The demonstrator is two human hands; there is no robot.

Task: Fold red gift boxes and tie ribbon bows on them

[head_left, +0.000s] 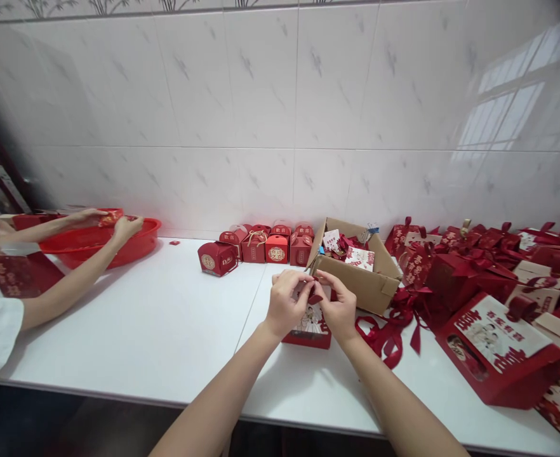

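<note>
Red box [307, 328] stands in from the front edge of the table [175, 330] — left hand [287, 298] and right hand [339, 309] pinch its top. Pulling hard could bend or rip it. Loose ribbon [392, 343] lies beside the right wrist — a careless bump could snag it.

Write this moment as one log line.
left hand + right hand: fingers at red piece atop box | beyond, right: carton | right: ribbon, more boxes | left: another person's hands over basin
</note>
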